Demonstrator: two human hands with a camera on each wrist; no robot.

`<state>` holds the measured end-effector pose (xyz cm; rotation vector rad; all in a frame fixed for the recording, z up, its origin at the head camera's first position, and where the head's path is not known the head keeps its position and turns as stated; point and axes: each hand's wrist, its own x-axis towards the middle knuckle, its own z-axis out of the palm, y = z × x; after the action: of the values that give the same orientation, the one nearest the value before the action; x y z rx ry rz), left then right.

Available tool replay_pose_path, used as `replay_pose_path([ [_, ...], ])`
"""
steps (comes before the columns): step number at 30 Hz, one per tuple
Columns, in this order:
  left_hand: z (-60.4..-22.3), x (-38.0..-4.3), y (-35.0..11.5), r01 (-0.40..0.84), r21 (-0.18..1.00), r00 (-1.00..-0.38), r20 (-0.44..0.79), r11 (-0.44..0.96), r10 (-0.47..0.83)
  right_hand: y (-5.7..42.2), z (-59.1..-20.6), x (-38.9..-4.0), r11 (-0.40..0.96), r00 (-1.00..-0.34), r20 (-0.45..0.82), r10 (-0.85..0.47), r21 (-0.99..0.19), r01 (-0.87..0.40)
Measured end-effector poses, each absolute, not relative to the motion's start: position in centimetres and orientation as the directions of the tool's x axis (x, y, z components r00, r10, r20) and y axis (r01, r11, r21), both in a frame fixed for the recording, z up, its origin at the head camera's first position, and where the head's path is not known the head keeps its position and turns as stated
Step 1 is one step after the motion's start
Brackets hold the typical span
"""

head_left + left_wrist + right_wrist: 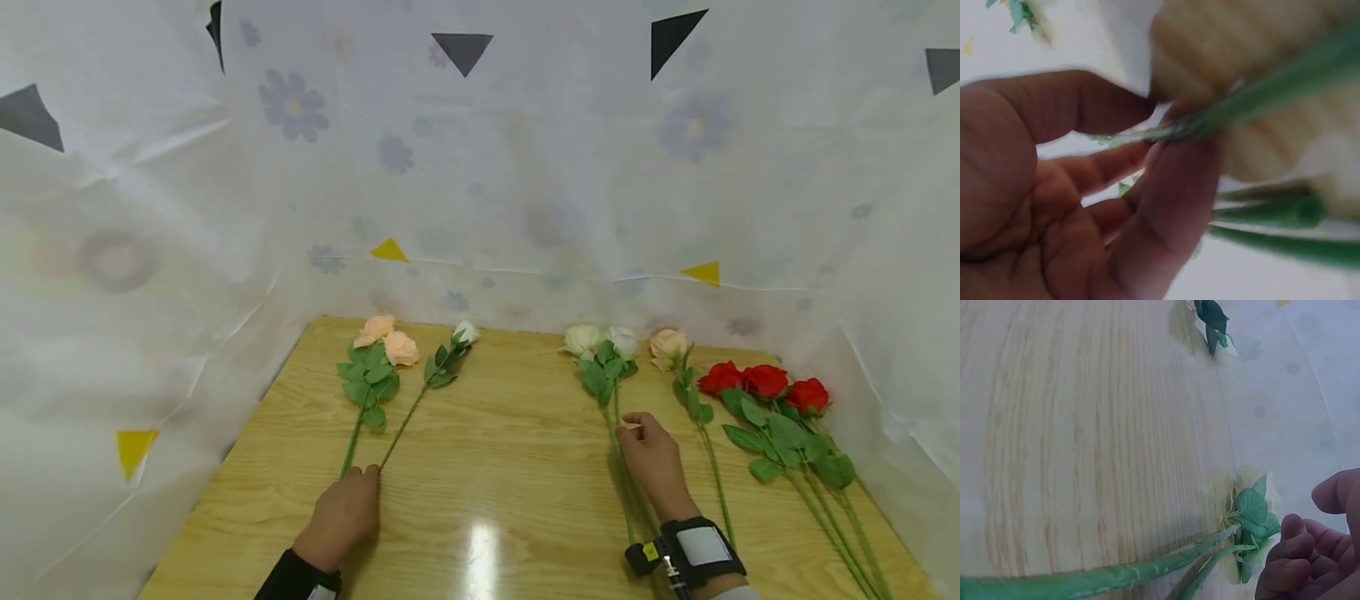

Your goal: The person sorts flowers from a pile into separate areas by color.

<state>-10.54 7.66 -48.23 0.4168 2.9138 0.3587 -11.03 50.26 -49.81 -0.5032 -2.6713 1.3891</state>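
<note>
My left hand (347, 510) pinches the thin stem of a white rose (466, 332) near its lower end. In the left wrist view that green stem (1272, 94) passes between the thumb and a finger. Two peach roses (400, 348) lie just left of it, their stems running toward the same hand. My right hand (654, 462) hovers over the stems of two white roses (583, 340), fingers loosely curled around nothing. The right wrist view shows these fingers apart from the green leaves (1252, 509). The rose stem's lower end is hidden by the left hand in the head view.
A single peach rose (668, 347) lies right of the right hand. Several red roses (766, 381) with leafy stems lie along the right side of the wooden table (495, 450). White patterned sheeting (525, 167) hangs behind and at both sides.
</note>
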Motion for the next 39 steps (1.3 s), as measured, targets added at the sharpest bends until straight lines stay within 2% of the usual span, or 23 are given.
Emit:
replay_pose_path([
  [6, -47.5, -10.9, 7.5, 0.255, 0.368, -0.905, -0.235, 0.894, 0.355, 50.3, -49.9, -11.2, 0.496, -0.944, -0.097, 0.315, -0.831, 0.251],
  [13, -48.1, -11.4, 7.4, 0.222, 0.429, -0.917, -0.214, 0.876, 0.337, 50.3, -50.3, -11.2, 0.476, -0.952, -0.105, 0.288, -0.847, 0.237],
  [16, -48.5, -11.6, 7.4, 0.168, 0.512, -0.919, -0.229, 0.842, 0.322, 50.2, -50.3, -11.3, 0.473, -0.950, -0.105, 0.293, -0.848, 0.240],
  [21, -48.8, -11.6, 8.6, 0.081, 0.719, -0.914, -0.222, 0.690, 0.339, 49.4, -50.0, -11.2, 0.442, -0.956, -0.098, 0.275, -0.870, 0.216],
  [25, -48.3, -10.9, 10.3, 0.064, 0.828, -0.909, -0.182, 0.557, 0.374, 48.2, -49.9, -11.0, 0.375, -0.961, -0.110, 0.252, -0.905, 0.202],
  [33, -47.4, -8.6, 14.1, -0.081, 0.939, -0.846, -0.242, 0.333, 0.476, 45.1, -49.6, -10.8, 0.245, -0.971, -0.118, 0.207, -0.955, 0.168],
  [39, -47.3, -7.5, 16.8, -0.023, 0.966, -0.826, -0.164, 0.258, 0.540, 42.5, -48.5, -10.6, 0.165, -0.984, -0.095, 0.154, -0.979, 0.120],
])
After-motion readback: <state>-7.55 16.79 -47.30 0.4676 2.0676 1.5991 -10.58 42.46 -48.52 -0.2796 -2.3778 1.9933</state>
